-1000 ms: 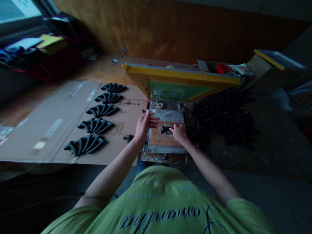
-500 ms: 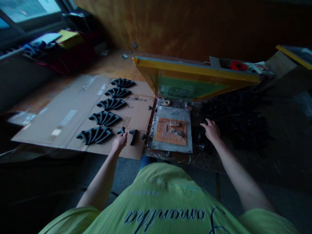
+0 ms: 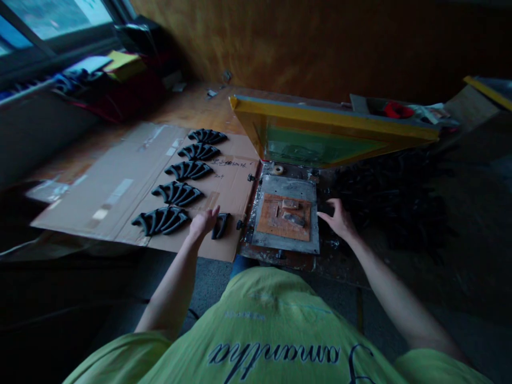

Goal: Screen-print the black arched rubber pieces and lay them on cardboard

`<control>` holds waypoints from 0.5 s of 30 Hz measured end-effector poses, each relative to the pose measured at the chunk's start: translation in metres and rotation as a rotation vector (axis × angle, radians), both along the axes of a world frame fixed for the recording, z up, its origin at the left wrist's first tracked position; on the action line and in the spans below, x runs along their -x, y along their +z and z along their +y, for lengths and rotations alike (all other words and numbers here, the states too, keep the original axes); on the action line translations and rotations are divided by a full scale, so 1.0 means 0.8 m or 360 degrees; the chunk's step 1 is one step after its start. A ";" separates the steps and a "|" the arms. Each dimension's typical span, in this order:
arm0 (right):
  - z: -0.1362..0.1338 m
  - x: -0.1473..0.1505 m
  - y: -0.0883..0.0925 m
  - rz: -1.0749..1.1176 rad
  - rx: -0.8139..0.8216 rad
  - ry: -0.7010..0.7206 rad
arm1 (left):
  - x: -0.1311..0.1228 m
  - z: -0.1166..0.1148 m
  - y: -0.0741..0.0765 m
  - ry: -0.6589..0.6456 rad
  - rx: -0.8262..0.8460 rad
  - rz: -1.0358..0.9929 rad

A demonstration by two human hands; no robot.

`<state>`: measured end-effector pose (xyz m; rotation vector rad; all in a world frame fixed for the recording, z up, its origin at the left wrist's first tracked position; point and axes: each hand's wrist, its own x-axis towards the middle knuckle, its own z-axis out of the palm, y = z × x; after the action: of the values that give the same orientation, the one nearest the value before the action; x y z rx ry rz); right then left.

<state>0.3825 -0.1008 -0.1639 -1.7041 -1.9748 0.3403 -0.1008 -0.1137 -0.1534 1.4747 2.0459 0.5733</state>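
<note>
My left hand point(image 3: 203, 223) is over the cardboard, its fingers together beside a pair of black curved parts point(image 3: 220, 226) lying close to each other; whatever its fingertips grip is hidden. Further left, several fanned groups of similar black parts point(image 3: 160, 220) lie in a column on the cardboard point(image 3: 116, 186). My right hand point(image 3: 338, 217) is at the right edge of the metal plate point(image 3: 262, 237), thumb and fingers curved apart around dark space. On the plate is a brown board point(image 3: 267, 224) bearing small blocks point(image 3: 294, 219).
A yellow-edged screen frame point(image 3: 332, 116) stands tilted up behind the plate. A dark heap of black parts point(image 3: 396, 202) lies to the right. A tape roll point(image 3: 278, 169) sits behind the plate. A box with a red item point(image 3: 398, 110) is at the back right.
The black part by my left hand now lies against the other one, and that hand has moved slightly right. My right hand has shifted left towards the plate. The view has shifted a little.
</note>
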 end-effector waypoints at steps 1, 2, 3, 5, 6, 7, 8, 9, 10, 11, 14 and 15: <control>-0.002 0.028 0.001 0.0118 0.0031 0.0106 | -0.011 0.016 0.015 -0.0021 -0.0036 -0.0052; -0.002 0.055 0.002 0.0181 0.0074 0.0213 | -0.026 0.034 0.032 -0.0043 -0.0088 -0.0137; -0.002 0.079 0.002 0.0176 0.0123 0.0290 | -0.043 0.052 0.050 -0.0064 -0.0153 -0.0232; 0.001 0.116 0.003 -0.0019 0.0215 0.0387 | -0.080 0.085 0.093 -0.0079 -0.0445 -0.0623; 0.004 0.128 0.005 -0.0180 0.0247 0.0409 | -0.099 0.099 0.115 -0.0085 -0.0616 -0.0808; 0.005 0.136 0.007 -0.0349 0.0264 0.0434 | -0.115 0.111 0.137 -0.0125 -0.0750 -0.0954; 0.007 0.142 0.011 -0.0505 0.0266 0.0459 | -0.130 0.119 0.158 -0.0167 -0.0854 -0.1054; 0.007 0.146 0.015 -0.0633 0.0256 0.0483 | -0.142 0.125 0.177 -0.0213 -0.0926 -0.1116; 0.006 0.149 0.019 -0.0727 0.0238 0.0499 | -0.151 0.128 0.192 -0.0260 -0.0968 -0.1148; 0.004 0.152 0.023 -0.0789 0.0217 0.0507 | -0.158 0.128 0.203 -0.0297 -0.0990 -0.1160; -0.004 0.151 0.032 -0.0798 0.0192 0.0472 | -0.160 0.112 0.210 -0.0344 -0.0968 -0.1177; -0.005 0.145 0.033 -0.0739 0.0197 0.0429 | -0.156 0.102 0.204 -0.0338 -0.0935 -0.1192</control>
<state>0.2663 -0.1050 -0.1376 -1.7064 -2.5805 0.1696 0.0242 -0.0324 0.0100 1.4352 1.1660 1.4598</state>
